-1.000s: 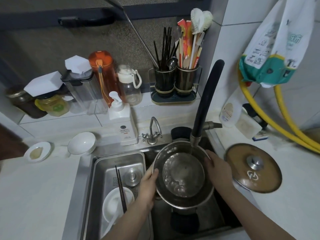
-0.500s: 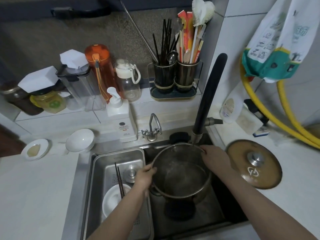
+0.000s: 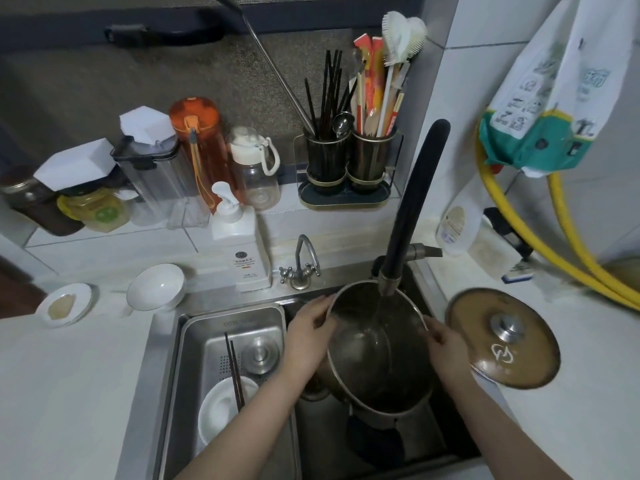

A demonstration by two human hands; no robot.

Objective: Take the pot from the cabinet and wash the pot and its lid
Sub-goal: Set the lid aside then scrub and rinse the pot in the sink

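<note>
A steel pot (image 3: 377,355) hangs tilted over the sink basin (image 3: 426,441), its opening turned up towards me, right under the black faucet spout (image 3: 412,209). My left hand (image 3: 310,337) grips the pot's left rim. My right hand (image 3: 445,344) grips its right rim. The pot's brownish glass lid (image 3: 502,337) with a steel knob lies flat on the white counter, to the right of the sink. I cannot tell whether water is running.
A steel drain tray (image 3: 228,341) on the sink's left holds a white bowl (image 3: 221,407), chopsticks and a small metal cap. A soap dispenser (image 3: 242,247), small tap, bottles and utensil holder (image 3: 346,168) stand behind. Yellow hoses (image 3: 554,244) run along the right wall.
The pot has swung from facing up to tilting left, and has risen closer to the spout. Both hands shifted along its rim, my left hand moving to the upper left edge.
</note>
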